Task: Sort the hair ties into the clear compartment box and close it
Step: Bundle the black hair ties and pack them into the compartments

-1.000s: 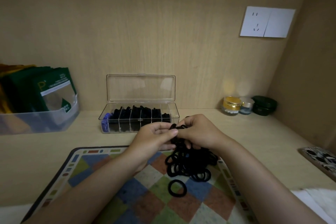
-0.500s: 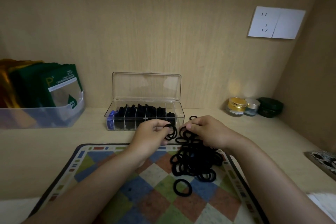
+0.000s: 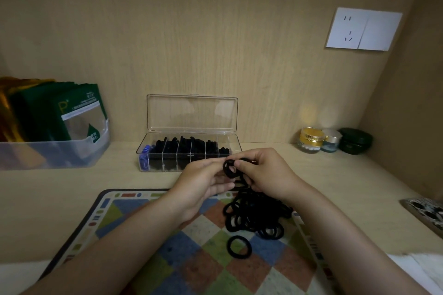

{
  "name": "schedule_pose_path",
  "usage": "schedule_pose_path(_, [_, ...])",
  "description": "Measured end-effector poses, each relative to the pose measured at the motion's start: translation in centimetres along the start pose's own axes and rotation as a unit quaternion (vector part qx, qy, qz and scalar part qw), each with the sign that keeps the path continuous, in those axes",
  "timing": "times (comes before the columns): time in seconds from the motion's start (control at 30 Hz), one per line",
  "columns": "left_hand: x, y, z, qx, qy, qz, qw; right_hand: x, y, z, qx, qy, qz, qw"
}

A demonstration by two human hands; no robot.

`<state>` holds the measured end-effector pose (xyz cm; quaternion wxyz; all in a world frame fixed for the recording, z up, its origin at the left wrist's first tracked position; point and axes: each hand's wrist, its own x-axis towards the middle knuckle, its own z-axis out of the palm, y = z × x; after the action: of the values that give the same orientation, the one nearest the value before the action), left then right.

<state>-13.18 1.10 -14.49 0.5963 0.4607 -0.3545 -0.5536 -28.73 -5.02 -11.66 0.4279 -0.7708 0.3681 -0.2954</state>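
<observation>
**TIE IN HAND, BOX OPEN, SORTING UNFINISHED**

Noted at centre: one black tie [image 3: 229, 168], possibly two overlapped, held clear of the mat [image 3: 143, 235] and just in front of the right end of the box [image 3: 233, 141]. Pinched on its right edge between thumb and forefinger of the right hand [image 3: 266, 175]. Gripped on its left edge by thumb and lightly curled fingers of the left hand [image 3: 203, 187]. Judged a two-handed hold to pull the tie free of the pile [image 3: 256, 215] directly beneath, or to pass it across for placing.

Orientation: ring roughly upright, open face toward the camera, slightly oval, long axis near vertical.

Below: pile heaped on the mat under the right wrist, with one loose tie [image 3: 239, 246] lying flat just in front of it, apart.

Behind: box set lengthwise, left to right, along the back wall. Lid [image 3: 191, 114] raised upright at the rear, leaving the compartments open to the hands. Most compartments packed dark; rightmost looks only partly filled. Judged well along, not complete; closing not yet due.
</observation>
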Motion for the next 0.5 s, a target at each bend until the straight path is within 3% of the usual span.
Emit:
schedule_pose_path(0.07, [0.07, 0.05, -0.23, -0.03, -0.007, -0.005, 1.0, -0.06, 0.0, -0.03, -0.021, 0.01, -0.015, 1.0])
schedule_pose_path(0.17, [0.15, 0.01, -0.52, 0.02, 0.002, 0.007, 1.0, -0.03, 0.06, 0.22, -0.028, 0.007, -0.016, 0.999])
schedule_pose_path(0.33, [0.22, -0.14, -0.84, 0.047, 0.044, 0.001, 0.998, 0.04, -0.05, -0.15, 0.063, 0.02, 0.012, 0.998])
schedule_pose_path(0.5, [-0.31, 0.18, 0.13, 0.014, -0.012, 0.006, 1.0, -0.13, -0.03, 0.11, -0.072, -0.016, -0.068, 0.995])
